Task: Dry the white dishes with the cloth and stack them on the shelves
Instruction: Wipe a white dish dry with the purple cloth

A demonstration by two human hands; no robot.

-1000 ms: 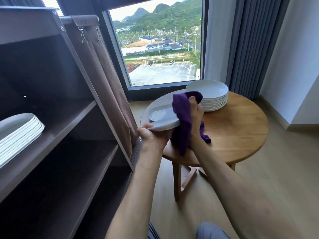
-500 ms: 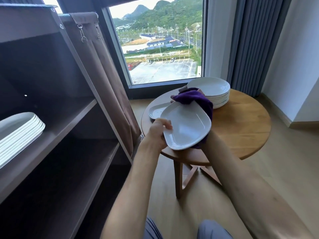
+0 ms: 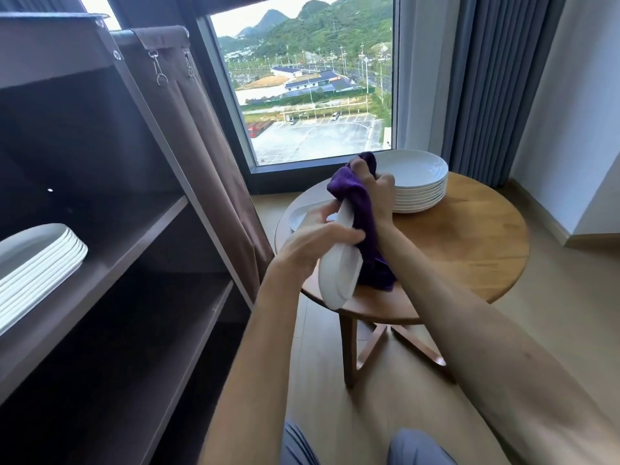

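My left hand (image 3: 315,236) grips a white oblong dish (image 3: 337,273) by its rim, turned nearly on edge above the near left part of the round wooden table (image 3: 469,243). My right hand (image 3: 375,193) holds a purple cloth (image 3: 360,209) against the dish's right face; the cloth hangs down behind it. A stack of several white round plates (image 3: 416,182) stands at the back of the table. Another white oblong dish (image 3: 298,218) lies on the table's left side, partly hidden by my left hand. Several white oblong dishes (image 3: 37,260) are stacked on the dark shelf (image 3: 110,260) at left.
The dark brown shelving unit (image 3: 134,347) fills the left, with a brown fabric cover (image 3: 208,156) hanging at its side. A window (image 3: 312,95) and grey curtains (image 3: 493,88) are behind the table. Wooden floor (image 3: 553,313) lies to the right.
The dish has turned from lying face up to nearly on edge. My right hand with the cloth has come from behind the dish up to its far end.
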